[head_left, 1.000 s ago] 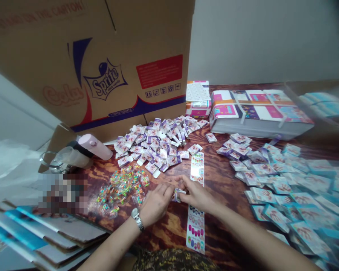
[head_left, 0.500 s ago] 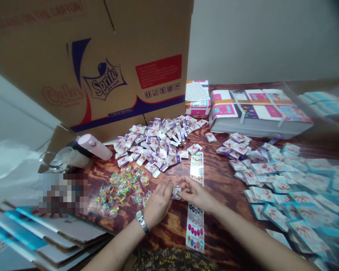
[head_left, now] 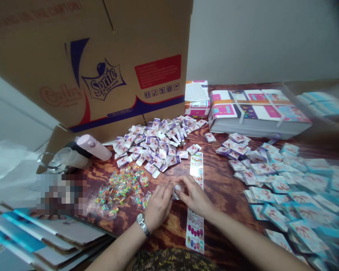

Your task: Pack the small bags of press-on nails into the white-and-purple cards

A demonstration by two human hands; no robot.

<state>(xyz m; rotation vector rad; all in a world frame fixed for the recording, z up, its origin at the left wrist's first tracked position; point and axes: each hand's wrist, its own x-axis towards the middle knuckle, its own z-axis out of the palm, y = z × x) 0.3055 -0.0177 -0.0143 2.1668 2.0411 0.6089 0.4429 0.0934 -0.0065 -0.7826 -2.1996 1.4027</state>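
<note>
Though dark, glossy tabletop (head_left: 220,188) near wall (head_left: 257,41).

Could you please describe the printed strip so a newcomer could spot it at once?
Find the large Sprite carton, then the heap of small boxes at its foot. Nearer the camera, a long strip passes beneath the right hand; unlike the boxes, it's flat, with rows of colourful shapes.
</note>
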